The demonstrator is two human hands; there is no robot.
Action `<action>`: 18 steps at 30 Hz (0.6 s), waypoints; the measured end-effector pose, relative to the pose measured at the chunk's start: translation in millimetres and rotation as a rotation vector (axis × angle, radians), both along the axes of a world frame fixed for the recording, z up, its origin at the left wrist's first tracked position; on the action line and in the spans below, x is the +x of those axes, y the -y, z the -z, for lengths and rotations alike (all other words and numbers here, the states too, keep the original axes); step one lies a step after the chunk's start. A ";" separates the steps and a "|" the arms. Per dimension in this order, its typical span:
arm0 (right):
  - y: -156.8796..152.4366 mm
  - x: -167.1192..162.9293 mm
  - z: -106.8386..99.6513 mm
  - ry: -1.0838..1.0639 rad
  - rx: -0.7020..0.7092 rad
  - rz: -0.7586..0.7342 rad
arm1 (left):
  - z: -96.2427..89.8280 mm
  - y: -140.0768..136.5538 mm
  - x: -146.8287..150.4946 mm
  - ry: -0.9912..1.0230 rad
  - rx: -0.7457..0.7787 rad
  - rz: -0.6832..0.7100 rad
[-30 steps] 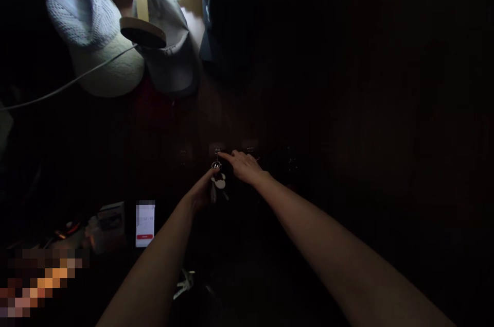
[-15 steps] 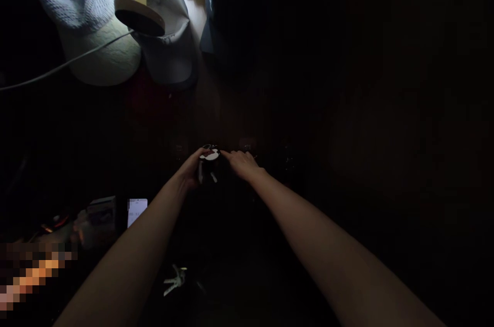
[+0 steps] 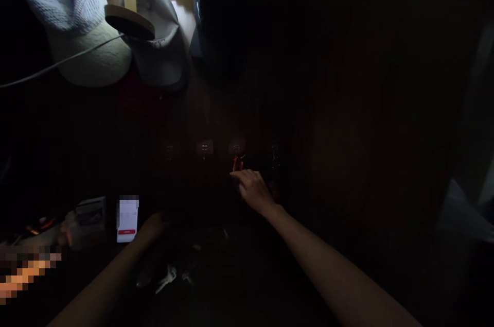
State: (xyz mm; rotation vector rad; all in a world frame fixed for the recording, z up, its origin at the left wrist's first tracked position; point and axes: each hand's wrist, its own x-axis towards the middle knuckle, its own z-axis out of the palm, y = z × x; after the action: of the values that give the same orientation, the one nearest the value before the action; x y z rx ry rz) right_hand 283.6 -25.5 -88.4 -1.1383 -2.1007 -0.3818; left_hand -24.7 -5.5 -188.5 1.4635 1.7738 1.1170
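My right hand (image 3: 252,190) is raised at a row of small hooks, its fingers bent at the lower end of a small reddish thing (image 3: 238,163) below one hook (image 3: 236,147). That thing's kind is too dark to make out. Low on the left, my left hand (image 3: 154,226) is blurred and in shadow; its fingers and anything in them are hidden. Nearest to it is a lit phone (image 3: 127,221) with a red bar on its screen. Closer to me lies a bunch of keys (image 3: 166,278), with another key (image 3: 187,278) beside it.
More hooks (image 3: 205,148) (image 3: 274,149) run along the dark upright surface. Several caps (image 3: 92,54) hang or lie at the upper left, behind a round lamp base (image 3: 129,22) with a cord. A small box (image 3: 90,216) stands left of the phone. Much is too dark to see.
My left hand has come down and left from the hooks, where it held a round white-and-dark fob with a key. My right hand has moved slightly down to the reddish thing.
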 end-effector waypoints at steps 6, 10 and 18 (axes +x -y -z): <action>-31.1 24.6 2.7 -0.539 -0.254 0.155 | -74.6 -2.7 89.8 0.106 0.308 0.145; -44.9 12.9 16.0 -0.558 -0.465 0.003 | -97.8 -14.3 165.7 0.318 0.392 0.260; -20.7 25.3 0.1 -0.432 -0.480 -0.131 | -110.8 -42.0 211.8 0.478 0.224 0.288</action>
State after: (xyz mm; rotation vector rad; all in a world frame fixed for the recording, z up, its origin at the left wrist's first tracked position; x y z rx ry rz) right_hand 309.0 -4.7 -88.6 -1.2043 -1.9034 0.4226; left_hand 187.0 36.5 -77.7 1.3744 1.1047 1.3991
